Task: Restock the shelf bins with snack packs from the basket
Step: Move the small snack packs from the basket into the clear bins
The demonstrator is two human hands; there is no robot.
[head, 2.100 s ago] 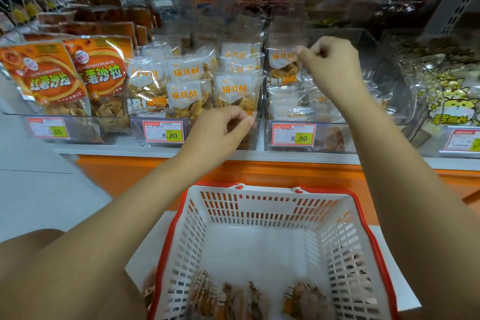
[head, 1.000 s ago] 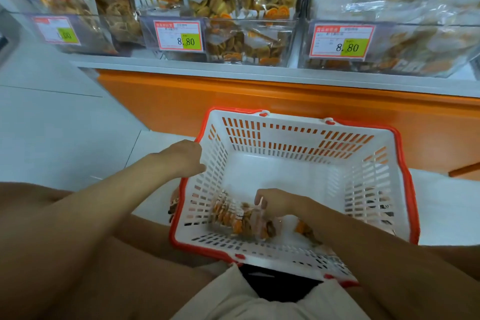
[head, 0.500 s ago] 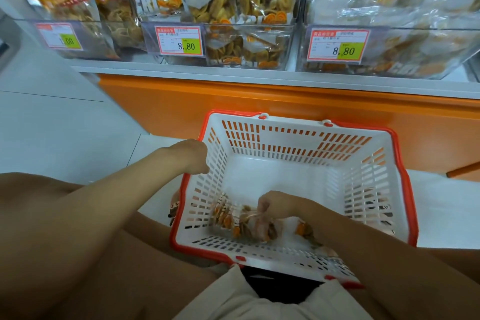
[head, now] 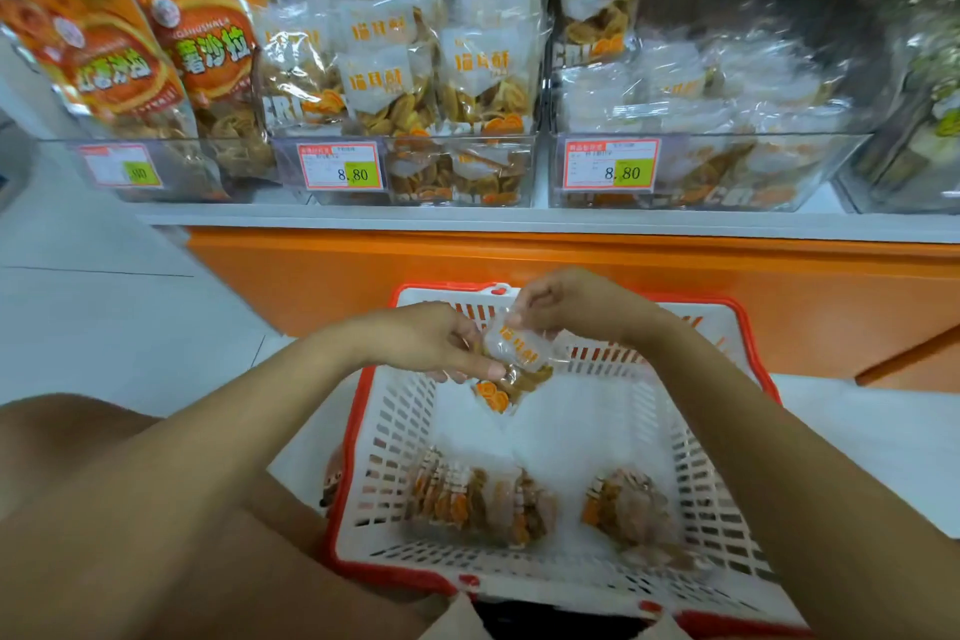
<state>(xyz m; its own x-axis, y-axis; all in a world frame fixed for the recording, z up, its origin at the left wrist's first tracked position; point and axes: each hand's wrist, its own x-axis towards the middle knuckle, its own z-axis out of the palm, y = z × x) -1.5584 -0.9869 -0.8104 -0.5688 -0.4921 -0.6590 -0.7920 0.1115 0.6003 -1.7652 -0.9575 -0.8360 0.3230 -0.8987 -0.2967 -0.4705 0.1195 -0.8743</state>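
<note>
Pack [head: 517,347] now up btwn hands [head: 498,335]

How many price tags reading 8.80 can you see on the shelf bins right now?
2. One red-bordered 8.80 price tag on the middle clear plastic bin, one on the bin to its right. A third tag further left is too blurred to read.

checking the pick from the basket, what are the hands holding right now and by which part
One snack pack, lifted above the basket. The right hand pinches its top edge; the left hand grips its left side, lower down.
</note>
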